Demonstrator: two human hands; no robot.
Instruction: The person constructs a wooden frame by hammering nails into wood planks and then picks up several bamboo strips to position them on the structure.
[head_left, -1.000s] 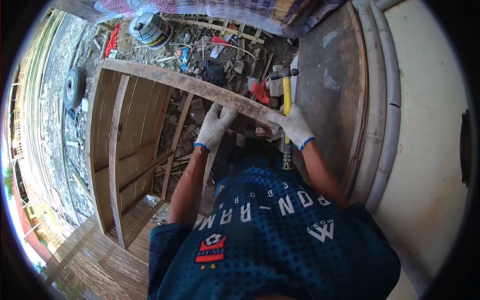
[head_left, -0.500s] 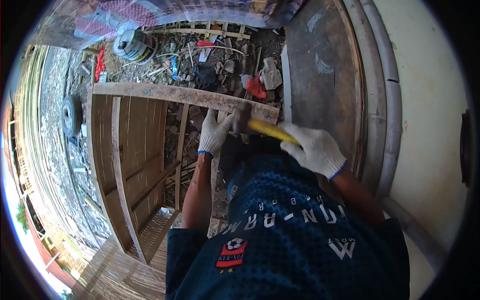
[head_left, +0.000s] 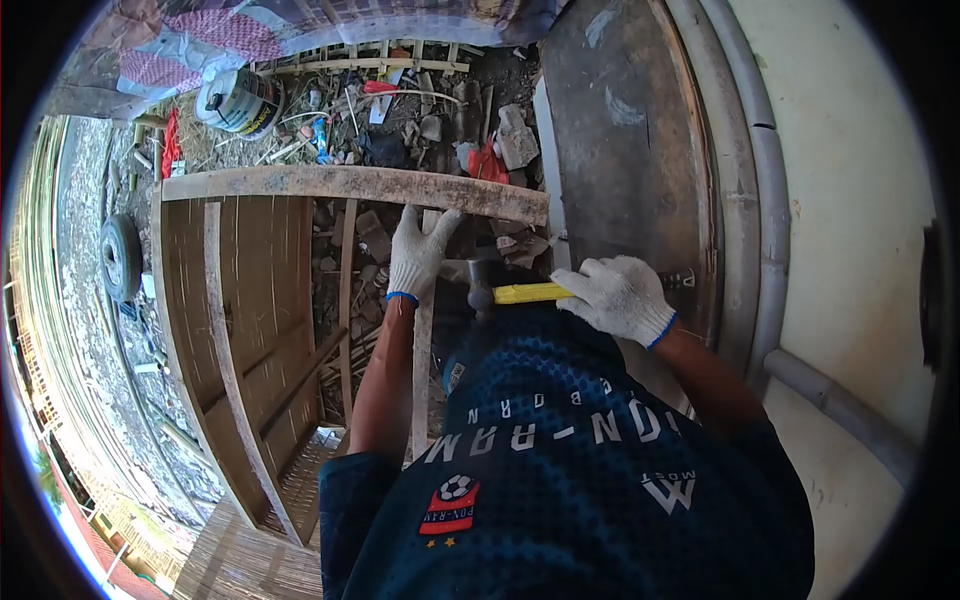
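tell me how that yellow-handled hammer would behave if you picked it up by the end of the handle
The hammer would probably feel head-heavy: its dark metal head looks bulky against the slim yellow handle. It looks rigid, so unlikely to flex. The right hand wears a knit glove around the handle, which may help grip.

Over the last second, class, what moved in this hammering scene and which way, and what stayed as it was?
The right hand swung the hammer down: a second ago it stood upright with its head above the top rail, now it lies level with its head just below the rail, near the left hand. The grip on the yellow handle stayed closed. The left hand stayed on the frame under the rail, and the frame itself did not shift.
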